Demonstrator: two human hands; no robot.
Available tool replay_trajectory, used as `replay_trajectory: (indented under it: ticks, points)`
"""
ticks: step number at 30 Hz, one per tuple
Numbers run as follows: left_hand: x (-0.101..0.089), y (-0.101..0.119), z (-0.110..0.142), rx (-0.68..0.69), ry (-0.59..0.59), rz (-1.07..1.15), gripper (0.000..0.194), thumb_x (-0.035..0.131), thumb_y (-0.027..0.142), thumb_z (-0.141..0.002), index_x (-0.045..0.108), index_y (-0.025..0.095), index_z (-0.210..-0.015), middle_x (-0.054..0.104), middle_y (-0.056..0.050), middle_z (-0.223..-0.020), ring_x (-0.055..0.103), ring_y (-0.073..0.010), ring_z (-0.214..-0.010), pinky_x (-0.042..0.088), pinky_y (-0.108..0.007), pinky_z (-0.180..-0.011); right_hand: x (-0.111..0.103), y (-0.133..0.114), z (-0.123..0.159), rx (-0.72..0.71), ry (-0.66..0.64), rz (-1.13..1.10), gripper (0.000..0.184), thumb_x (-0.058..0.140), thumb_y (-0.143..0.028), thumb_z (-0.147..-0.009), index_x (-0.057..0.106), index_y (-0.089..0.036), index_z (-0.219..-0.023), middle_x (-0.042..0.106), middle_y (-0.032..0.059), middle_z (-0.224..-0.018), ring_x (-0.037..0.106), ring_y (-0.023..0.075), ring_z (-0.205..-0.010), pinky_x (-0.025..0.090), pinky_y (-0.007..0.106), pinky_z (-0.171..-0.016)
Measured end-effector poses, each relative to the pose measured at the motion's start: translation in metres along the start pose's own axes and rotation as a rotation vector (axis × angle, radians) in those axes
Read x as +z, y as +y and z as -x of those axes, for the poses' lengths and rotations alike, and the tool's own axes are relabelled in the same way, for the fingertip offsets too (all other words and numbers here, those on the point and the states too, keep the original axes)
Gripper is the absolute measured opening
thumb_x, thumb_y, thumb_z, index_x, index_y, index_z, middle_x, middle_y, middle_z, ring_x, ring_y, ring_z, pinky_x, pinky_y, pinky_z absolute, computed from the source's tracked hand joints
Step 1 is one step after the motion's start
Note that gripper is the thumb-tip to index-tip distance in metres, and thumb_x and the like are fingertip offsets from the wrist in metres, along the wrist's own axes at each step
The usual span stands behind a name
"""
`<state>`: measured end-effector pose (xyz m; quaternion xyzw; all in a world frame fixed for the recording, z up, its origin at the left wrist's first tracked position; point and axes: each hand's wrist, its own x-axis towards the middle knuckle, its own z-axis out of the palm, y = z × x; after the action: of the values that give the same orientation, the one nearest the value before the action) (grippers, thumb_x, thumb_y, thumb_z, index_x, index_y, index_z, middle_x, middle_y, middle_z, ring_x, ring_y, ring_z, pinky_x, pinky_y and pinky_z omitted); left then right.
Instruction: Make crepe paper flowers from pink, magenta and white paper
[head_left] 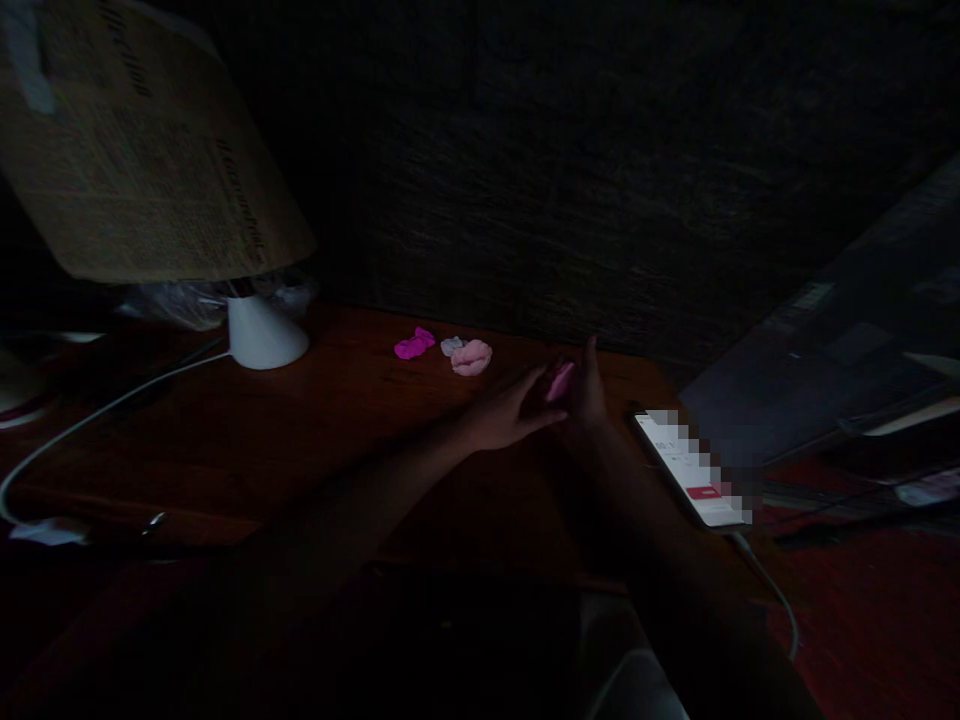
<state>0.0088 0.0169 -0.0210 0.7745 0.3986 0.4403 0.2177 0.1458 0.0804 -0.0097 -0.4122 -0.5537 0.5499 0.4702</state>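
Right of frame center, pink piece (561,382) slants up-right between left hand (508,408) and nearer right hand (589,395) (either's grip: can't tell).

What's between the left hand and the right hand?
A small pink lump sits between the left hand and the right hand; the head view shows it. It's too dark to tell what it's made of.

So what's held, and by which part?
A small pink lump, between left hand and right hand; too dark to tell which part is gripped.
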Motion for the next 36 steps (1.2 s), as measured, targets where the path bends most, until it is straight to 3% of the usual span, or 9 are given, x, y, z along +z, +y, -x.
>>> replay_trajectory:
  ticks: [4,8,12,17,21,24,29,32,36]
  points:
    - [0.000,-0.010,-0.003,-0.089,0.101,0.018,0.042,0.057,0.037,-0.091,0.053,0.017,-0.128,0.061,-0.015,-0.128,0.057,-0.0265,-0.118,0.043,-0.040,-0.102,0.013,-0.005,0.007,0.071,-0.097,-0.130,0.055,0.047,-0.076,-0.082,0.059,-0.023,-0.074,0.067,0.0040,-0.073,0.066,0.0205,-0.074,0.051,0.032,-0.066]
    - [0.000,-0.013,-0.004,-0.154,0.110,0.069,0.031,0.056,0.039,-0.092,0.059,0.017,-0.113,0.067,-0.011,-0.108,0.062,-0.0233,-0.099,0.047,-0.035,-0.089,0.014,-0.005,0.014,0.097,-0.110,-0.146,0.041,0.066,-0.062,-0.078,0.061,-0.022,-0.074,0.068,0.0017,-0.074,0.064,0.0164,-0.069,0.049,0.028,-0.063]
    - [0.002,-0.011,-0.006,-0.182,0.133,0.202,0.025,0.060,0.041,-0.089,0.063,0.019,-0.100,0.069,-0.007,-0.096,0.063,-0.0189,-0.088,0.048,-0.029,-0.080,0.005,-0.010,0.015,0.121,-0.190,-0.191,0.036,0.070,-0.056,-0.078,0.063,-0.021,-0.074,0.069,0.0009,-0.074,0.065,0.0149,-0.069,0.053,0.027,-0.065]
    - [0.001,-0.013,-0.011,-0.405,0.130,0.608,0.032,0.060,0.045,-0.088,0.064,0.016,-0.099,0.069,-0.009,-0.096,0.067,-0.0158,-0.078,0.053,-0.027,-0.067,-0.005,-0.018,0.017,0.108,-0.299,-0.155,0.027,0.071,-0.046,-0.080,0.068,-0.021,-0.090,0.074,0.0039,-0.088,0.069,0.0178,-0.083,0.057,0.029,-0.073]
    - [-0.002,-0.014,-0.013,-0.493,0.059,0.828,0.039,0.055,0.051,-0.090,0.066,0.014,-0.097,0.071,-0.011,-0.094,0.067,-0.0156,-0.076,0.055,-0.029,-0.069,-0.006,-0.015,0.017,0.132,-0.316,-0.118,0.033,0.073,-0.051,-0.077,0.066,-0.021,-0.089,0.072,0.0016,-0.077,0.064,0.0135,-0.064,0.052,0.024,-0.059]
    - [-0.002,-0.014,-0.010,-0.447,0.016,0.663,0.037,0.056,0.050,-0.089,0.067,0.015,-0.092,0.070,-0.008,-0.081,0.064,-0.0141,-0.069,0.051,-0.025,-0.062,0.000,-0.011,0.017,0.146,-0.346,-0.105,0.041,0.067,-0.062,-0.077,0.064,-0.022,-0.082,0.067,-0.0019,-0.067,0.056,0.0104,-0.053,0.044,0.021,-0.050]
    - [-0.003,-0.013,-0.005,-0.267,0.108,0.333,0.018,0.067,0.035,-0.083,0.069,0.018,-0.089,0.069,-0.004,-0.078,0.061,-0.0142,-0.072,0.045,-0.022,-0.063,0.011,-0.007,0.015,0.143,-0.338,-0.119,0.060,0.043,-0.078,-0.083,0.057,-0.023,-0.065,0.061,-0.0011,-0.054,0.050,0.0114,-0.044,0.039,0.024,-0.046]
    - [-0.003,-0.010,-0.005,-0.236,0.109,0.328,0.016,0.065,0.032,-0.084,0.069,0.018,-0.093,0.070,-0.004,-0.082,0.061,-0.0136,-0.073,0.045,-0.022,-0.066,0.009,-0.008,0.015,0.071,-0.273,-0.058,0.061,0.044,-0.079,-0.082,0.061,-0.023,-0.069,0.062,0.0009,-0.055,0.052,0.0130,-0.045,0.038,0.025,-0.044]
    - [-0.001,-0.007,-0.005,-0.308,0.069,0.398,0.024,0.065,0.036,-0.085,0.066,0.017,-0.098,0.069,-0.005,-0.082,0.063,-0.0131,-0.068,0.045,-0.022,-0.060,0.001,-0.012,0.016,-0.069,-0.111,0.206,0.058,0.050,-0.076,-0.080,0.061,-0.021,-0.065,0.061,0.0009,-0.055,0.054,0.0134,-0.050,0.040,0.025,-0.049]
